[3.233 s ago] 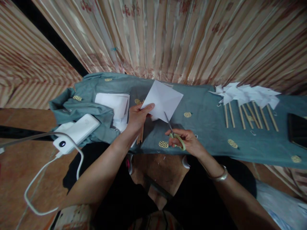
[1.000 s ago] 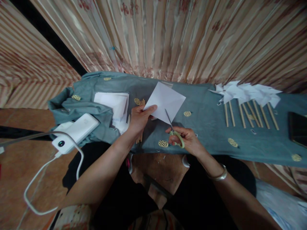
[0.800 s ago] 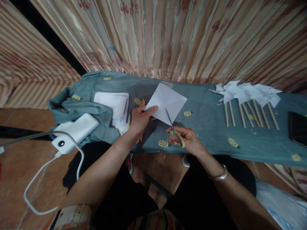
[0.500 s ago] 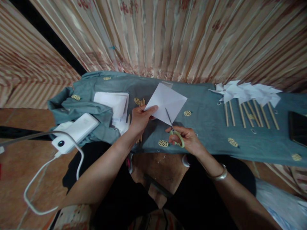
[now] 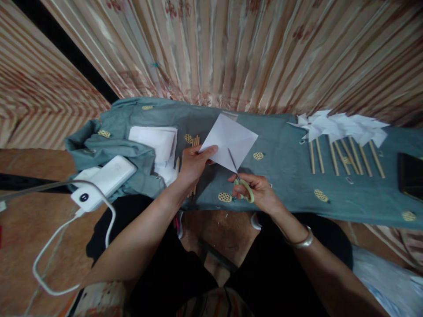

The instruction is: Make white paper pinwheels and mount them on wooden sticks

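Note:
My left hand (image 5: 198, 162) pinches the left corner of a square white sheet of paper (image 5: 235, 134), thumb on top. The sheet is held above the cloth, turned like a diamond, with faint creases. My right hand (image 5: 256, 190) grips scissors (image 5: 245, 189) with pale green handles. Their blade lies over the paper's lower corner, pointing toward its middle; whether the lower blade is beneath the sheet is hard to make out. Under my left wrist lie several thin wooden sticks (image 5: 195, 141), partly hidden by the arm.
Folded white papers (image 5: 158, 143) lie left on the grey-green cloth (image 5: 274, 171). Several paper pinwheels (image 5: 340, 125) on sticks rest at the right, near a dark phone-like object (image 5: 410, 176). A white power bank (image 5: 105, 182) with a cable sits at the left. A curtain (image 5: 211, 53) hangs behind.
Almost nothing differs. Both hands, the paper and the scissors stay in nearly the same place.

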### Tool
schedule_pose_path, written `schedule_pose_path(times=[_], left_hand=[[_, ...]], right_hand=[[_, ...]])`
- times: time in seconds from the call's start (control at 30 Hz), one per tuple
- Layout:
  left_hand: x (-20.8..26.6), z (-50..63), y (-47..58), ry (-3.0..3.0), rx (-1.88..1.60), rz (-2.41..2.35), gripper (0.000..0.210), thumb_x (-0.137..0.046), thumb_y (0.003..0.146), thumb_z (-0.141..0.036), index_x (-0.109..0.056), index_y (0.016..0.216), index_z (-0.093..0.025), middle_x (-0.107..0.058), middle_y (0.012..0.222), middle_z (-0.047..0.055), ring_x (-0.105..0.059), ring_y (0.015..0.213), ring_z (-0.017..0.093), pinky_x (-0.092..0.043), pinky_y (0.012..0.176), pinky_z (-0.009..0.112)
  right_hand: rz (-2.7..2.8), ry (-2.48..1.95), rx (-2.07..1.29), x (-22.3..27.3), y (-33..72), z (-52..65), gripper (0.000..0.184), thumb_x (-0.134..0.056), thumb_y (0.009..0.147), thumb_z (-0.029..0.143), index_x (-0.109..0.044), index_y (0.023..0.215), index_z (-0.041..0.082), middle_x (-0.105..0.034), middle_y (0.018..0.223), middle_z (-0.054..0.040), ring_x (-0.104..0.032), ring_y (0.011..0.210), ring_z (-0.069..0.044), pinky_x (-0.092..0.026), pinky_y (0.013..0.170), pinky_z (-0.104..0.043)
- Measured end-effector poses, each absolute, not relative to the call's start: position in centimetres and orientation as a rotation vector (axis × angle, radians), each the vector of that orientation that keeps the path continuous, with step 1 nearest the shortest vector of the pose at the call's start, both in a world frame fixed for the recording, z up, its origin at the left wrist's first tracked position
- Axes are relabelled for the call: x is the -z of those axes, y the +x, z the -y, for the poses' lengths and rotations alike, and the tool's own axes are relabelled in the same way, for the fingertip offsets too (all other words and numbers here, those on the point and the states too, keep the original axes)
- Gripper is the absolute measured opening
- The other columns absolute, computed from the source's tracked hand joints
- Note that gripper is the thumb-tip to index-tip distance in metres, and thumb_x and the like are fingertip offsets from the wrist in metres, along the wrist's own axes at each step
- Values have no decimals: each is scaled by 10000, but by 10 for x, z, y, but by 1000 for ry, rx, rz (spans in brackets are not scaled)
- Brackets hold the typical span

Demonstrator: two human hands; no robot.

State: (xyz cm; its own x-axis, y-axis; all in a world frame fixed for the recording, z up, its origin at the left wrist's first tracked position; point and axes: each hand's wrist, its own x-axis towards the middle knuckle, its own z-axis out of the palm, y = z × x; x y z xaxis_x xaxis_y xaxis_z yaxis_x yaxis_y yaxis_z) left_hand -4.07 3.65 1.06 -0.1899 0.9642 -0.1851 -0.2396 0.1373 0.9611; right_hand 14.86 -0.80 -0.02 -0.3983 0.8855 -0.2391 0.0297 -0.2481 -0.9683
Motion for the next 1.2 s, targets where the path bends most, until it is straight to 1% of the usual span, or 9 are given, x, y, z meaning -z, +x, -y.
schedule_pose_path(times=[0.17, 0.37, 0.6, 0.8, 1.2], left_hand=[[-11, -36, -41, 808, -1339, -1246, 218, -804, 619, -378, -719, 676, -186, -705, 691, 25, -612, 617, 126, -490, 550, 239], [-10, -36, -41, 817, -1345, -1226, 183, -797, 645, -348, -718, 680, -187, -697, 686, 23, -612, 612, 125, -482, 556, 249], [-11, -36, -42, 824, -1331, -1231, 220, -798, 639, -363, -707, 689, -168, -692, 680, 14, -614, 608, 119, -479, 563, 245], [-10, -36, -41, 806, -1344, -1209, 169, -788, 638, -321, -720, 683, -173, -686, 661, 7, -597, 583, 103, -473, 549, 229], [-8, -36, -41, 807, -1339, -1217, 224, -804, 629, -361, -717, 698, -166, -691, 679, 14, -610, 607, 116, -480, 554, 234]], right_hand=[[1348, -1152, -1715, 0, 148, 8, 435, -794, 659, 537, -697, 888, 180, -639, 593, 20, -559, 489, -96, -498, 497, -248], [1332, -1167, -1722, -2, 148, 8, 432, -813, 639, 522, -694, 874, 180, -639, 574, 24, -558, 487, -94, -495, 501, -245], [1345, -1155, -1719, 1, 148, 8, 432, -804, 652, 527, -702, 894, 184, -632, 593, 22, -564, 504, -99, -499, 507, -253], [1354, -1148, -1710, 0, 148, 8, 399, -797, 669, 511, -698, 884, 190, -638, 591, 21, -559, 495, -99, -494, 500, -254], [1313, -1137, -1716, 3, 146, 8, 397, -810, 651, 509, -699, 860, 191, -622, 574, 30, -557, 487, -96, -489, 492, -242]])
